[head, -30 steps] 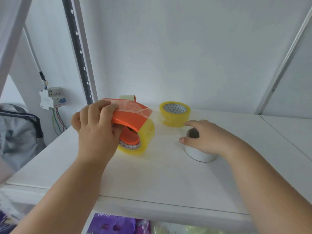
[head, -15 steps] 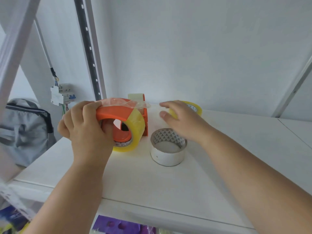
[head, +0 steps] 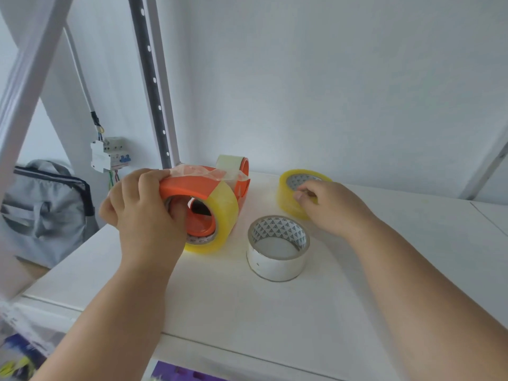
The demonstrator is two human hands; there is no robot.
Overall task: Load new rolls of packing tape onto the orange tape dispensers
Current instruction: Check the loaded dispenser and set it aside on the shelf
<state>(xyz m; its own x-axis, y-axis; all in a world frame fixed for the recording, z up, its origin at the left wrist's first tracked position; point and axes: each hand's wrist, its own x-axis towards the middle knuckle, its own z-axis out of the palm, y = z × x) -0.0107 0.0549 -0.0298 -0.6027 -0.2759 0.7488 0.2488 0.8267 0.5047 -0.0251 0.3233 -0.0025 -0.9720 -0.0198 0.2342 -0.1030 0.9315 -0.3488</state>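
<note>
My left hand (head: 143,210) grips an orange tape dispenser (head: 189,188) that carries a yellowish roll of tape (head: 222,218), resting on the white shelf (head: 275,312). A loose strip of clear tape lies over the dispenser's top. Behind it stands a second orange dispenser (head: 243,174) with a pale roll on it. My right hand (head: 330,207) rests on the near side of a full yellow tape roll (head: 291,193) lying flat at the back, fingers curled against its rim. A nearly empty white cardboard core (head: 277,247) lies flat between the two hands.
A slotted metal upright (head: 151,86) rises behind the dispensers, and a white wall closes the back. A breaker box with wires (head: 110,156) hangs at left above a grey bag (head: 41,210). Coloured packages (head: 176,373) show below the shelf's front edge.
My right hand left the white core and moved back and right onto the yellow roll. My left hand tipped the dispenser with its roll upright, its open side now facing me.
</note>
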